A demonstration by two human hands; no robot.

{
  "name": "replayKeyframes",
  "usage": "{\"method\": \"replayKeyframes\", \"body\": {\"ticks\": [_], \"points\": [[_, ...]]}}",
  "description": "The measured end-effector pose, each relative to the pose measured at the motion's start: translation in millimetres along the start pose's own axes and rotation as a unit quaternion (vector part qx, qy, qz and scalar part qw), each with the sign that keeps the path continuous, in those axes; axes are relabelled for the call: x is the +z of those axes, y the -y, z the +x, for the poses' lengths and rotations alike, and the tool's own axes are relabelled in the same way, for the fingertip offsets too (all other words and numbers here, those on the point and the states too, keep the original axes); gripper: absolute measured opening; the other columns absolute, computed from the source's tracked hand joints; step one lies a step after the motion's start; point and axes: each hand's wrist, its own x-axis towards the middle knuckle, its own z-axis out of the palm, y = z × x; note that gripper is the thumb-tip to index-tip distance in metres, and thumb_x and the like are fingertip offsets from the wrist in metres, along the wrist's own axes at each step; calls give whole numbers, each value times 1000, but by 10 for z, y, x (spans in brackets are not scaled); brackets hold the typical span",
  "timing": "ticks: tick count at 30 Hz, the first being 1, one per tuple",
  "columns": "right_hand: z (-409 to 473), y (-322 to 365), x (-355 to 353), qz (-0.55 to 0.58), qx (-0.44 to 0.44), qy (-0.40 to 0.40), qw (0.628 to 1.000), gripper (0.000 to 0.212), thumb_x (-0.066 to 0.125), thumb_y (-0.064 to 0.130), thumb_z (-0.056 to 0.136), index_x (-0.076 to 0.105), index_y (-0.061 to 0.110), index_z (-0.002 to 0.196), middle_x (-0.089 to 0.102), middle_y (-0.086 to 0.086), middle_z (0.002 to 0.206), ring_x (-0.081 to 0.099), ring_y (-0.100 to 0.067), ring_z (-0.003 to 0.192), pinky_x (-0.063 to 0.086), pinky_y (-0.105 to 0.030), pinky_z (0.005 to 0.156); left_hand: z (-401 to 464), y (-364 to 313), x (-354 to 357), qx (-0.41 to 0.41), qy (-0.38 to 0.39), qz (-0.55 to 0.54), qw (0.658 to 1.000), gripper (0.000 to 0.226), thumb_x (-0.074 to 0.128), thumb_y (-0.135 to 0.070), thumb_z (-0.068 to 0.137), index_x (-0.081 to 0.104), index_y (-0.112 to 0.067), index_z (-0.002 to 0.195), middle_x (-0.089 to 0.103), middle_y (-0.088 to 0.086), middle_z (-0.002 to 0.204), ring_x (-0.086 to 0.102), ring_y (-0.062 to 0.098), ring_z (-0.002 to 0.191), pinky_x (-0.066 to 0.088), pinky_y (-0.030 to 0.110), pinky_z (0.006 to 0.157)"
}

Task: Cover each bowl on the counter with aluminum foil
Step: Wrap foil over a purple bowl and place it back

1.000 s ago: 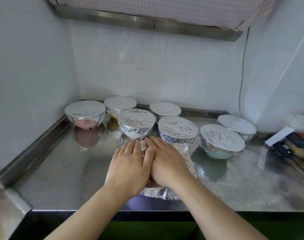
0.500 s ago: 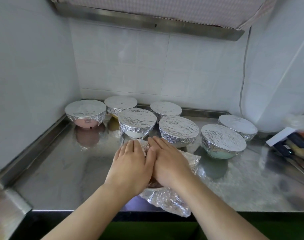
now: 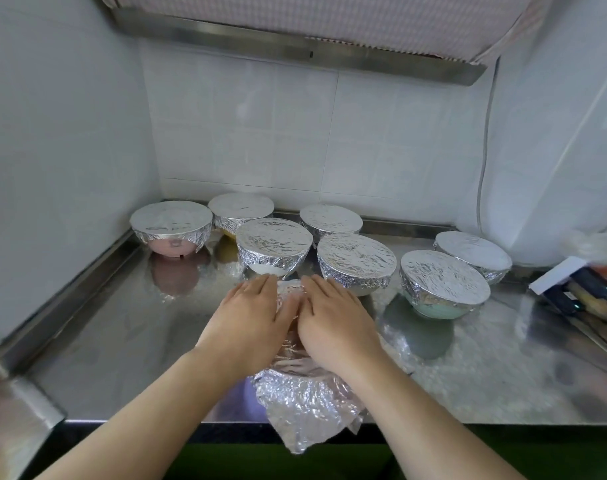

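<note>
A crumpled foil sheet (image 3: pixel 302 407) lies over a bowl at the front middle of the steel counter (image 3: pixel 122 341). The bowl itself is almost fully hidden under the foil and my hands. My left hand (image 3: pixel 250 320) cups the foil's left side and my right hand (image 3: pixel 336 323) cups its right side, both pressing down. The foil's near flap hangs loose past the counter's front edge. Behind stand several foil-covered bowls, among them a pink one (image 3: pixel 172 225) at far left, a white one (image 3: pixel 274 242) and a green one (image 3: pixel 444 280).
Knives with dark handles and a white strip (image 3: pixel 579 292) lie at the right edge. A raised steel lip (image 3: pixel 70 299) runs along the left wall. A cord (image 3: pixel 482 168) hangs down the right corner. Tiled walls close the back and sides.
My hands have slid apart from the top of the foil toward its sides. The foil's near flap has come loose and now hangs over the counter's front edge.
</note>
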Motion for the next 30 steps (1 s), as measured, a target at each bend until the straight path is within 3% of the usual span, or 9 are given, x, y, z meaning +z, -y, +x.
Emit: {"method": "replayKeyframes", "body": {"ticks": [2,7,12,16,18,21,24,26,30], "points": [[-63,31,-15,-2,30,-8,1000,61,15,45,112,13,22,169,13,3,177,6,-19,163,9,-45,133,-76,-117,20,-29,-15,28,999,54,10,-39,101,57,-17,117,48,6,102,55,39,109,49,51,94],[31,5,-95,-27,-12,-6,1000,60,21,38,112,9,27,169,8,7,177,5,-16,163,5,-41,133,-174,-187,95,-42,7,3,999,51,22,-14,96,61,1,125,59,36,102,60,55,93,57,63,77],[79,-8,-77,-34,-59,13,998,57,20,36,113,14,29,169,15,12,175,9,-11,162,9,-38,132,-106,-26,104,-9,36,-21,999,45,20,-20,100,51,-3,129,54,23,101,56,45,89,54,53,68],[28,107,34,-26,15,-10,999,63,16,44,110,9,22,169,12,2,177,9,-18,163,13,-44,132,-10,32,29,-61,14,-7,998,59,9,-51,103,48,-17,130,51,6,123,52,31,117,45,43,90],[-2,138,68,-40,32,-5,999,75,30,51,107,4,19,169,6,-3,177,6,-21,163,12,-44,132,47,-93,4,-105,14,-13,994,65,9,-53,100,48,-12,134,51,9,137,48,32,131,42,47,105],[14,83,99,-63,19,11,998,87,41,51,99,2,16,168,1,-5,177,3,-22,164,14,-43,132,47,-281,32,-139,10,-72,988,72,5,-52,98,43,-11,143,48,11,147,42,32,138,35,45,112],[59,-19,14,-63,-3,1,998,72,35,39,107,5,20,169,-4,0,178,-1,-20,164,14,-43,132,-7,-266,79,-95,33,12,995,98,-22,-54,83,29,-17,158,29,13,164,23,32,154,27,48,120],[78,-42,-110,-56,-44,-19,997,64,29,31,112,5,24,170,-2,7,177,0,-16,163,6,-37,133,-42,-221,84,-81,45,32,995,101,-27,-54,81,19,-19,163,20,12,169,16,32,158,25,50,122],[172,-49,-127,-24,-117,41,992,57,23,34,114,14,27,170,11,13,176,6,-7,162,3,-28,132,-41,-144,20,22,23,55,998,68,-8,-45,95,18,-22,154,42,16,153,38,38,145,43,53,112]]}}
